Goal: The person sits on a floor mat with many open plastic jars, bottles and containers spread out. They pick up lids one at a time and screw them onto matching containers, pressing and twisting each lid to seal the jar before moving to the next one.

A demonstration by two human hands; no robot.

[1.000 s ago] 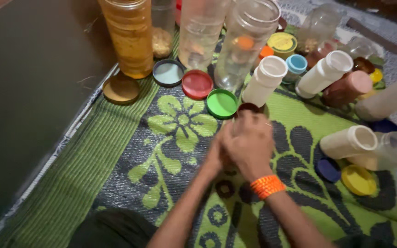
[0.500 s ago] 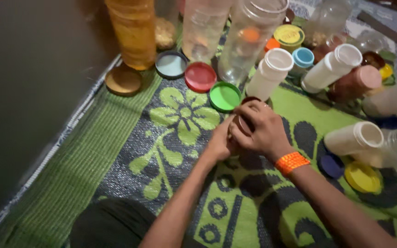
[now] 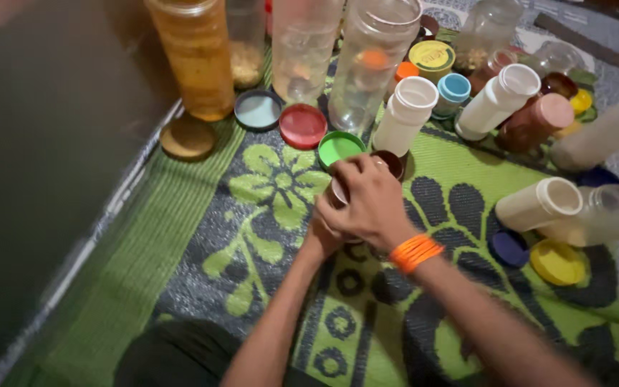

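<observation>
My right hand (image 3: 368, 203), with orange bangles on its wrist, is cupped over the top of a small brown jar (image 3: 337, 190) above a green and grey patterned mat (image 3: 266, 215). My left hand (image 3: 318, 236) grips the same jar from below and is mostly hidden under the right one. Only a sliver of the jar's rim shows between my fingers. A dark brown lid (image 3: 392, 162) lies just beyond my fingertips, beside a green lid (image 3: 339, 148).
Tall clear jars (image 3: 367, 64) and an amber jar (image 3: 196, 57) stand at the back. Red (image 3: 302, 125), blue-grey (image 3: 258, 110) and gold (image 3: 188, 137) lids lie before them. White bottles (image 3: 410, 115) lie tipped on the right, with a yellow lid (image 3: 557, 261). Dark floor (image 3: 44, 129) lies left.
Both hands have shifted slightly left and away from me with the small jar. My right hand has turned over its top.
</observation>
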